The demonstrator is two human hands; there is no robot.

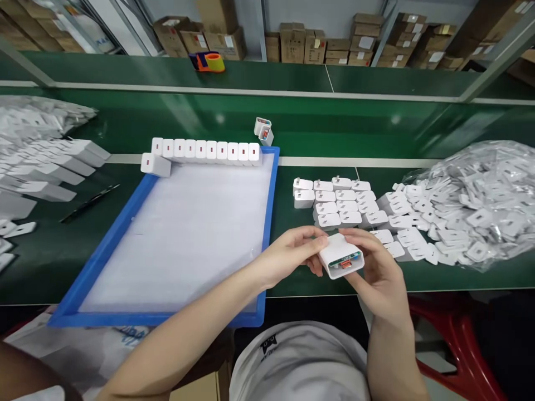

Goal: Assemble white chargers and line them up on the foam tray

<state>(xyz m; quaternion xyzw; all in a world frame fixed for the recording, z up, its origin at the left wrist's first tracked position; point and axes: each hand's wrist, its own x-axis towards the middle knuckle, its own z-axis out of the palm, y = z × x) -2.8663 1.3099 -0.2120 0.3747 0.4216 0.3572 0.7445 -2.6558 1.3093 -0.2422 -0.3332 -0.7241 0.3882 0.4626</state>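
Casing [339, 250] between left grip [292, 252] and right [379, 268]

Held tilted between left hand [293, 250] and right hand [381, 274], the white adapter housing [337, 249] shows a green circuit board [345, 260] through its open end.

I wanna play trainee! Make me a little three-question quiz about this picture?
1. True or false: the left hand and right hand both touch the white casing.
2. Along which edge of the blue-rimmed tray is a row of casings: a) near, b) far, c) right?
3. Fill in: the held casing's open end shows a ___ strip of board.

Key: 1 true; 2 b; 3 green.
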